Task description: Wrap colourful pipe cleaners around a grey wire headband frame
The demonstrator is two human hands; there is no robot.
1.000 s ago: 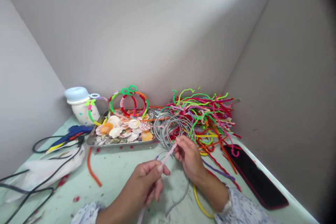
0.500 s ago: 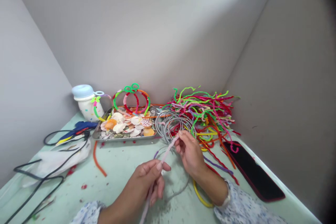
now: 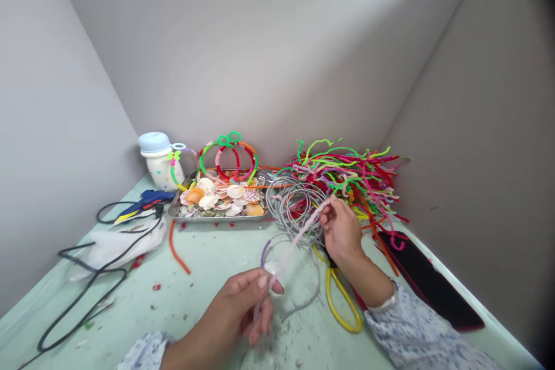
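Observation:
A pale pink pipe cleaner (image 3: 299,236) stretches slantwise between my two hands above the table. My left hand (image 3: 247,303) pinches its lower part between thumb and forefinger. Higher and to the right, my right hand (image 3: 342,228) grips the upper end in its fingertips. Behind the pipe cleaner lies a coil of grey wire (image 3: 284,208); one loose strand loops down towards the table's front and has a purple wrapped section (image 3: 265,253). Yellow-handled scissors (image 3: 344,306) rest under my right forearm, their blades mostly hidden.
A metal tray of seashells (image 3: 217,217) stands at the back, with pipe-cleaner hoops (image 3: 236,163) on it. Right of it is a heap of colourful pipe cleaners (image 3: 351,170). A black phone (image 3: 429,280) lies far right. A white bottle (image 3: 160,162), glue gun (image 3: 147,201) and black cable (image 3: 97,270) occupy the left.
My right hand has moved right and up, away from my left, so a longer stretch of pipe cleaner shows between them. The view has shifted slightly, and more of the scissors shows.

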